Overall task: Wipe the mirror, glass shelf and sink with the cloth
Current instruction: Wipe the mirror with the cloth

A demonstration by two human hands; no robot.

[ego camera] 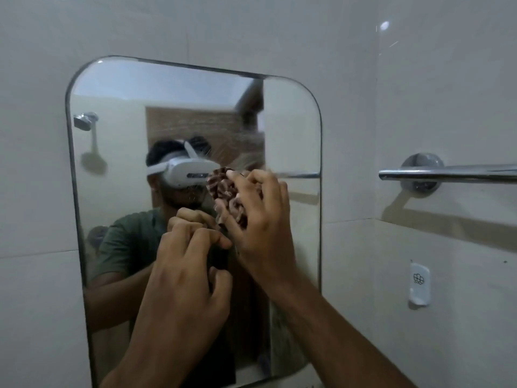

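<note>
You are on the mirror [179, 107] step, and the cloth [223, 191] is bunched up against the glass near its middle, just right of the headset's reflection. Your right hand [260, 219] has its fingers [251, 177] curled over the brown-and-pink wad, pinching it to the surface, wrist low and forearm rising from the near right. Your left hand [184, 264] sits just left of and below it, fingers curled narrow around what looks like a dark hanging tail of the same cloth; I cannot tell for sure whether it holds that or something else, as the reflection confuses the edges.

To do this well, spread the cloth flatter under your right palm so more of it meets the glass; a tight wad probably cleans only a thin track. Faint streaks show high on the mirror, above and right of your hand, so I'd judge that area needs overlapping passes. Work top to bottom, edge to edge, right out to the rounded corners. Keep pressure even and let the left hand gather the loose tail so it does not drag.

The towel rail [447, 175] on the right wall is near your elbow's path; mind it on wide sweeps. The glass shelf and sink are out of sight, so those parts look yet to come
</note>
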